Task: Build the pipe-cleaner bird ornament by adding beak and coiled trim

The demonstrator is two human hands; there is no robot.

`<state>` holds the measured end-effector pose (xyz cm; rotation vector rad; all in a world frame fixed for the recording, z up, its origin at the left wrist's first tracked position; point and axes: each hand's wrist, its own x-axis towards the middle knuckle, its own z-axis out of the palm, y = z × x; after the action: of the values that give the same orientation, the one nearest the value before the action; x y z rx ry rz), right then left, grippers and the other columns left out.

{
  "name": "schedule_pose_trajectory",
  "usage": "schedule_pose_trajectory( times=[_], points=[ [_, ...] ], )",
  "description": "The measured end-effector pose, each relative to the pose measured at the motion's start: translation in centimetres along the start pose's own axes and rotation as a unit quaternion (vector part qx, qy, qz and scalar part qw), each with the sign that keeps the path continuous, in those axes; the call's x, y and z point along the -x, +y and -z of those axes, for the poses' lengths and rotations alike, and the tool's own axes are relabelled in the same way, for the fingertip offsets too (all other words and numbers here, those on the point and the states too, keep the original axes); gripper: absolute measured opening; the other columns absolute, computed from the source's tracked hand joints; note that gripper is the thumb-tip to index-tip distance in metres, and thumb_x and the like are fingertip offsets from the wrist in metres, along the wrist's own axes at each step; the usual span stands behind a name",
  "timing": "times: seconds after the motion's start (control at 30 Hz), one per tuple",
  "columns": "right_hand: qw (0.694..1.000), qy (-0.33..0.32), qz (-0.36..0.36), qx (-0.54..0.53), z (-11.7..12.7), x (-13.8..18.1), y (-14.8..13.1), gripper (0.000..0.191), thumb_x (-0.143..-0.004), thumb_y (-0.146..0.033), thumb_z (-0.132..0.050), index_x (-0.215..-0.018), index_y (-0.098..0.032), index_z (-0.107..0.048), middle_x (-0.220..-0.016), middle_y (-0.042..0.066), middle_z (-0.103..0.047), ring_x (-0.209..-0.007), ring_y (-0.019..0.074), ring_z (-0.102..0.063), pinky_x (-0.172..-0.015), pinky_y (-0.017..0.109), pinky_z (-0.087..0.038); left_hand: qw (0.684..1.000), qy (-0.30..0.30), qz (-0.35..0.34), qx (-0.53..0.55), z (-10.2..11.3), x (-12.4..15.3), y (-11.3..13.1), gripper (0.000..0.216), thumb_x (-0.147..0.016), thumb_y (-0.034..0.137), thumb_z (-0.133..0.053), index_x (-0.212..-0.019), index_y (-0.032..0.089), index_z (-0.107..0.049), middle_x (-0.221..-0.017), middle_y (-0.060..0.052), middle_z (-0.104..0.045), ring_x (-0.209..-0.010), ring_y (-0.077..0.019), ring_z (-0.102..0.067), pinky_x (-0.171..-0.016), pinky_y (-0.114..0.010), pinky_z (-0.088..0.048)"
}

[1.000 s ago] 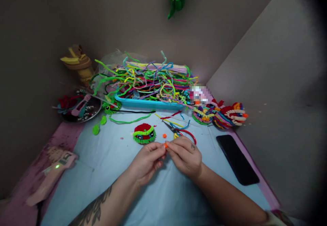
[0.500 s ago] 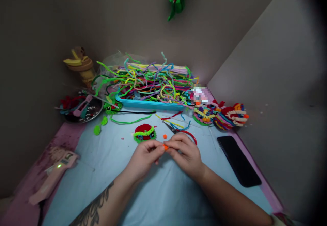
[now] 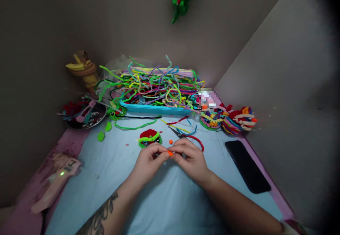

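Between the fingertips of both hands sits a small orange piece [image 3: 170,154], fuzzy-looking and mostly covered by fingers. My left hand [image 3: 150,162] pinches it from the left, and my right hand [image 3: 191,160] pinches it from the right. A second small orange piece [image 3: 171,141] lies on the cloth just beyond my fingers. Behind my left hand rests a red and green fuzzy figure [image 3: 150,137] with dark eyes, its lower edge partly hidden. Scissors with red handles [image 3: 198,142] lie beyond my right hand, which covers part of them.
A blue tray [image 3: 156,109] overflows with colourful pipe cleaners [image 3: 162,82] at the back. A black phone [image 3: 247,167] lies on the right, fuzzy figures [image 3: 235,121] behind it. On the left are a pink glue gun [image 3: 57,185] with a green light and a metal bowl [image 3: 99,116].
Both hands keep their pinch on the orange piece, with the fingertips shifted slightly. The whole view has moved a little; objects on the table stay in place.
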<state>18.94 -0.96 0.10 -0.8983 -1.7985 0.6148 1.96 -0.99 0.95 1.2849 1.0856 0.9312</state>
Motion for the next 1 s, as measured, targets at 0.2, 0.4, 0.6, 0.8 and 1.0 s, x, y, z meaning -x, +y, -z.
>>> schedule_pose_trajectory(
  times=[0.2, 0.4, 0.6, 0.8, 1.0],
  points=[
    [0.998, -0.051, -0.027, 0.004, 0.2, 0.0, 0.4, 0.014, -0.083, -0.018, -0.062, -0.094, -0.021, -0.071, -0.084, 0.005, -0.064, -0.078, 0.0149, -0.063, -0.067, 0.026, -0.051, 0.999, -0.023, 0.028, 0.017, 0.4, -0.4, -0.4, 0.018, -0.075, 0.032, -0.066, -0.069, 0.015, -0.063, -0.068, -0.001, -0.058, -0.066, -0.0137, -0.051, -0.063, -0.023, -0.038],
    [0.994, -0.052, -0.088, -0.039, -0.2, 0.3, 0.6, 0.008, -0.085, -0.022, -0.061, -0.087, -0.019, -0.068, -0.083, 0.004, -0.061, -0.078, 0.0151, -0.060, -0.065, 0.025, -0.049, 0.997, -0.012, 0.041, 0.062, 0.1, -0.4, -0.8, 0.029, -0.070, 0.042, -0.071, -0.076, 0.015, -0.062, -0.067, 0.000, -0.057, -0.059, -0.0112, -0.048, -0.057, -0.022, -0.036],
    [0.970, -0.017, -0.166, -0.175, -0.5, 0.7, 1.6, 0.011, -0.082, -0.029, -0.064, -0.086, -0.019, -0.066, -0.084, 0.004, -0.058, -0.077, 0.0151, -0.055, -0.061, 0.025, -0.046, 0.996, 0.084, -0.002, -0.011, 2.3, 2.0, 0.9, 0.039, -0.082, 0.049, -0.057, -0.060, 0.017, -0.055, -0.054, 0.002, -0.049, -0.050, -0.0099, -0.044, -0.050, -0.021, -0.034],
    [0.753, -0.014, -0.349, -0.558, 0.1, 0.3, 1.8, 0.030, -0.069, -0.038, -0.076, -0.079, -0.020, -0.054, -0.072, -0.002, -0.042, -0.056, 0.0079, -0.032, -0.037, 0.013, -0.020, 0.923, 0.288, -0.044, -0.250, 7.9, 8.5, 1.1, 0.017, -0.082, 0.038, -0.058, -0.087, 0.023, -0.065, -0.100, -0.004, -0.065, -0.087, -0.0204, -0.061, -0.078, -0.031, -0.047],
    [0.714, -0.025, -0.354, -0.603, 0.8, 0.1, 1.7, 0.031, -0.067, -0.034, -0.076, -0.080, -0.021, -0.051, -0.074, -0.002, -0.037, -0.056, 0.0090, -0.024, -0.036, 0.012, -0.012, 0.749, 0.409, -0.020, -0.521, 13.3, 13.2, -0.7, 0.029, -0.081, 0.043, -0.050, -0.102, 0.025, -0.057, -0.118, -0.008, -0.056, -0.119, -0.0385, -0.047, -0.102, -0.053, -0.032]
  ],
)
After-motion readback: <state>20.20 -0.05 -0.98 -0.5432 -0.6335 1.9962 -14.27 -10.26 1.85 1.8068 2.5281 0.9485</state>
